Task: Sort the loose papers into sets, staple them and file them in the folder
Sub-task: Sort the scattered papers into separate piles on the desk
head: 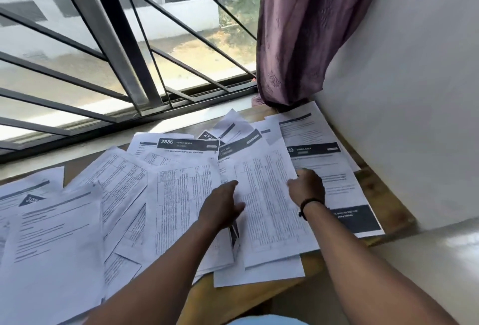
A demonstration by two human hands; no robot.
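Loose printed papers (178, 195) lie spread and overlapping across a wooden table (233, 296). A table-filled sheet (267, 208) lies on top in the middle. My left hand (223, 208) rests on that sheet's left edge with the fingers stretched forward. My right hand (307, 187), with a black band at the wrist, grips the same sheet's right edge, fingers curled under it. Beneath it to the right lies a sheet with black header bars (344, 189). A sheet headed 2886 (186, 147) lies further back. No stapler or folder is in view.
A window with a metal grille (116, 47) runs along the table's far side. A purple curtain (305, 29) hangs at the back right corner. A white wall (414, 106) bounds the table on the right. More sheets (51, 241) overhang the near left edge.
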